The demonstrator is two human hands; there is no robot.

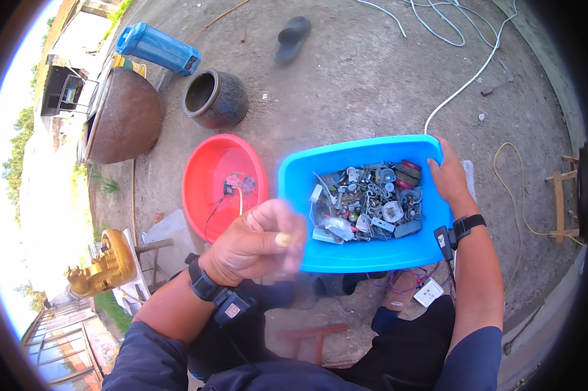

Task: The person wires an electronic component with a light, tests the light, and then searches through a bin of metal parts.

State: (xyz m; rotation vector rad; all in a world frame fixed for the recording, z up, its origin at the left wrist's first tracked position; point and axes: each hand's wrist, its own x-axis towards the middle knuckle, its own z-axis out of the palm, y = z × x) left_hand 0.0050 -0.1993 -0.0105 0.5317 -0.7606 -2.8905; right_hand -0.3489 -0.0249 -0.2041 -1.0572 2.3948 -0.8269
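Note:
A blue rectangular tub point(365, 259) full of mixed small metal and plastic hardware point(372, 202) sits before me, tilted. My right hand point(449, 173) grips its right rim, thumb over the inner side and fingers outside. Left of the tub, my left hand point(261, 238) hovers in the air with fingers curled and thumb pressed in; they are partly blurred, and I cannot make out what they hold, if anything. Just beyond that hand is a round red basin point(193, 189), holding a small reddish-and-dark part point(240, 182) with thin wires.
Beyond the basin stand a dark glazed pot point(225, 104), a large brown vat point(128, 117) and a blue plastic container point(157, 49). A dark shoe point(293, 39) lies on the dirt ground. A white hose point(463, 96) winds at the far right. Near my foot lies a white socket plate point(429, 292).

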